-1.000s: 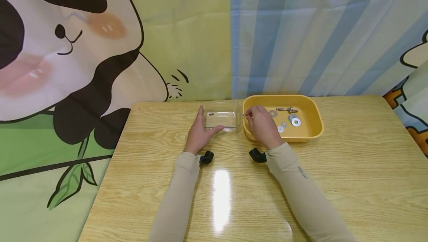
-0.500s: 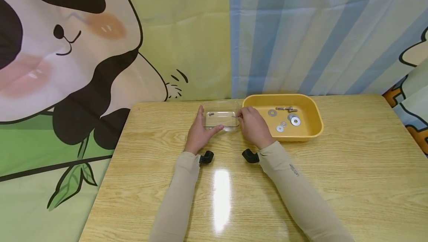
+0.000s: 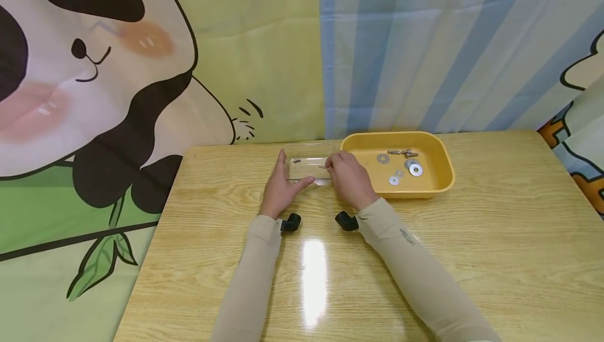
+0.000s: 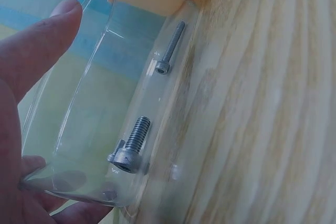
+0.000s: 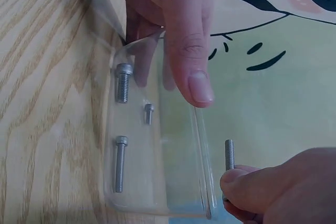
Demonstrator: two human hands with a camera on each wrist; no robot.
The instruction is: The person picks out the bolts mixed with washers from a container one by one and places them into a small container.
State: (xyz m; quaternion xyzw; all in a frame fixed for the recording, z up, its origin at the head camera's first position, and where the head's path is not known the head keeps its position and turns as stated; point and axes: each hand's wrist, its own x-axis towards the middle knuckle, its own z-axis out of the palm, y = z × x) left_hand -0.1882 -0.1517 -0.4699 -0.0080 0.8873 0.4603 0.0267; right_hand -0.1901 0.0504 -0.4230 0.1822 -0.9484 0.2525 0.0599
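Observation:
On the wooden table stands a clear box (image 5: pixel 181 174). My left hand (image 3: pixel 279 191) grips its left end, fingers around the end and thumb along the near rim. Inside lie a thick socket-head bolt (image 5: pixel 123 83), a long thin bolt (image 5: pixel 120 163) and a small bolt (image 5: pixel 149 114). Between thumb and fingertips, my right hand (image 3: pixel 350 178) pinches another bolt (image 5: pixel 229 153), threaded end showing and its head hidden by the fingers. In the head view that bolt overlaps the right part of the box.
A yellow tub (image 3: pixel 436 191) stands right of the box, partly behind my right hand. In it are several bolts (image 3: pixel 407 153), a large washer (image 3: pixel 416 170) and other flat washers (image 3: pixel 383 159). A patterned curtain (image 3: pixel 273 69) hangs behind the table's back edge.
My right hand has moved left from over the yellow tub to the clear box, carrying the pinched bolt. The left hand keeps its hold on the box.

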